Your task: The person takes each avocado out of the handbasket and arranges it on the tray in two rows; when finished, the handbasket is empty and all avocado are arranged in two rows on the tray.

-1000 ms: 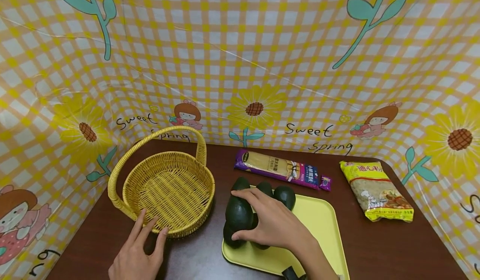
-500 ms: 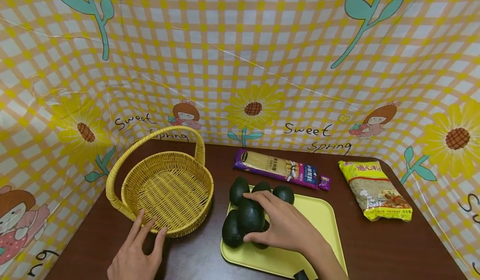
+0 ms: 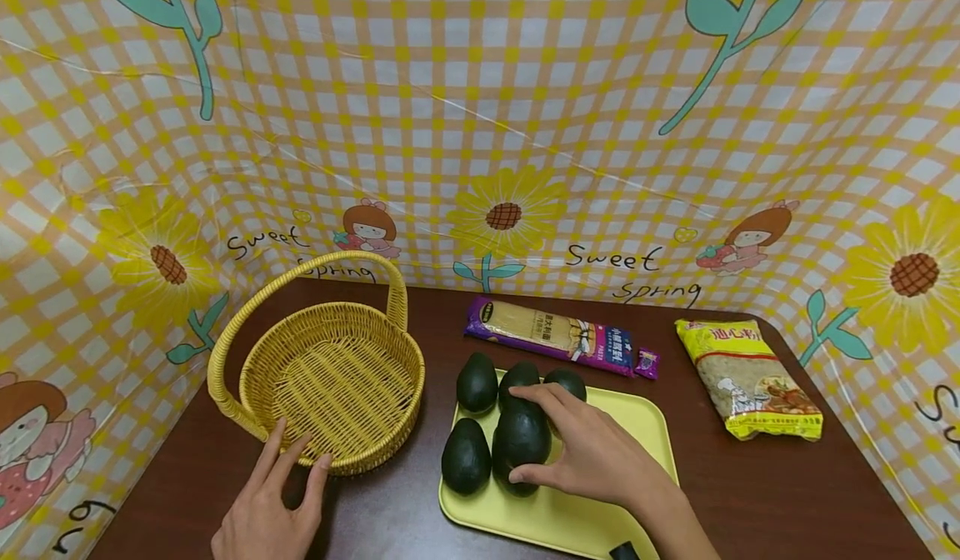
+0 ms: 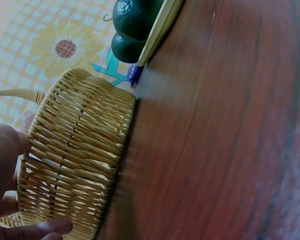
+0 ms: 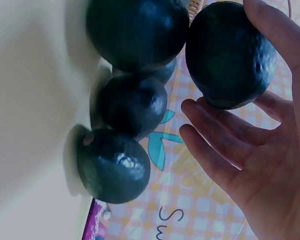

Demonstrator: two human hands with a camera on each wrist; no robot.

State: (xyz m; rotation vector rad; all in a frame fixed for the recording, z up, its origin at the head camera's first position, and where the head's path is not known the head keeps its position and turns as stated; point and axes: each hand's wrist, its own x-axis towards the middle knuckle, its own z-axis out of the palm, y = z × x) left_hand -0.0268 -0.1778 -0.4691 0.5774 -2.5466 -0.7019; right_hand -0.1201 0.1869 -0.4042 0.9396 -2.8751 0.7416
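Note:
My right hand holds a dark green avocado between thumb and fingers. The held avocado hangs above another one on the yellow tray, which it largely hides in the head view. Several more avocados lie on the tray, among them one at the front left and one at the back left. On the other side, the left hand rests its loosely spread fingers on the near rim of a yellow wicker basket. Bare weave shows across the basket's bottom.
Behind the tray lies a purple pasta packet with a small purple sachet at its right end. A yellow noodle bag is at the right. A patterned cloth encloses the brown table at the back and sides.
My right hand has carried the avocado rightward from the tray's left edge, uncovering the two left avocados. The left hand has stayed at the basket rim.

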